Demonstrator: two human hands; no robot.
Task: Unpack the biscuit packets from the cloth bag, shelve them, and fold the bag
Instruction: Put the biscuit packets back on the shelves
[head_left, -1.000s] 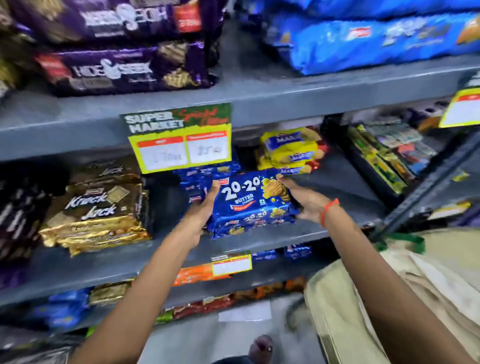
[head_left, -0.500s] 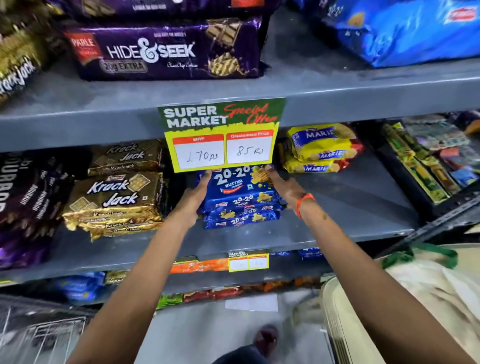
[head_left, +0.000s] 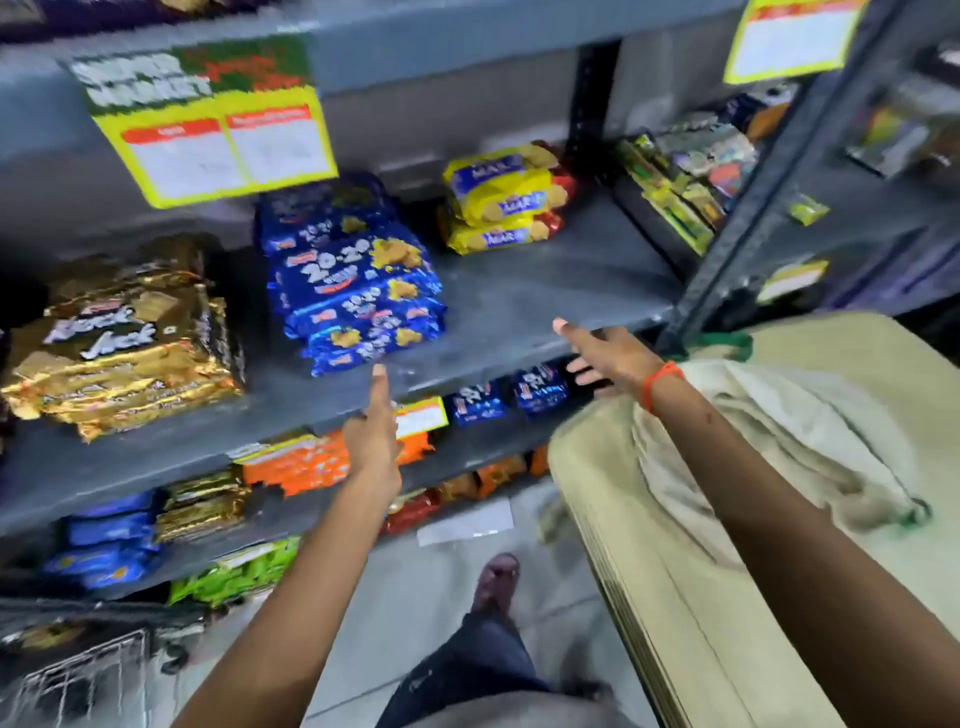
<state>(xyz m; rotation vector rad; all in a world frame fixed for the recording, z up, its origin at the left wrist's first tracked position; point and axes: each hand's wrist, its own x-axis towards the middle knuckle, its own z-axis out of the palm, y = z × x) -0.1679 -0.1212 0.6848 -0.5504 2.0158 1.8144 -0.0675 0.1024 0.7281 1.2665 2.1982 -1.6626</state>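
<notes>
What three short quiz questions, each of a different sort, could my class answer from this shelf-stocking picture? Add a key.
1. True or false: the left hand grips a packet.
2. Which packets lie between the gold packets and the yellow packets: A blue, B orange, C green?
3. Fill in: the right hand wears an orange ____.

Key: 1 false, both hands are empty; 2 A, the blue stack; 3 wristband.

Dim, even indoor light; heavy motion blur, price sign (head_left: 208, 119) text unreadable; gold packets (head_left: 124, 338) show glare; wide-angle bending at edges.
</notes>
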